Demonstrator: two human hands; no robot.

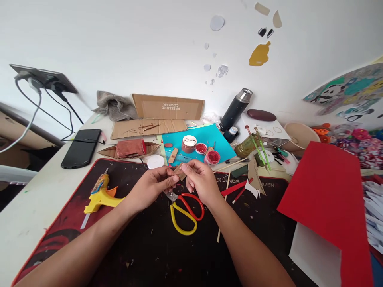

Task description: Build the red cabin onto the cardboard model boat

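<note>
A small strip of brown cardboard (178, 171) is pinched between my two hands above the dark mat. My left hand (152, 186) grips its left end with thumb and fingers, and my right hand (202, 181) has closed on the other end. Just below the hands lie scissors (172, 215) with one yellow and one red handle, their blades partly hidden by my left hand. Beyond my fingers, on a blue sheet (223, 145), stand a jar of red paint (212, 158) and its neighbouring tubs. A red-painted cardboard boat shape (130, 149) rests behind my left hand.
At left lie a yellow glue gun (100, 195) and a black phone (80, 148) near cables. A dark thermos (236, 109) leans at the back, beside folded cardboard (167, 107). Red card (326, 199) covers the right side. Thin sticks (228, 187) lie beside my right hand.
</note>
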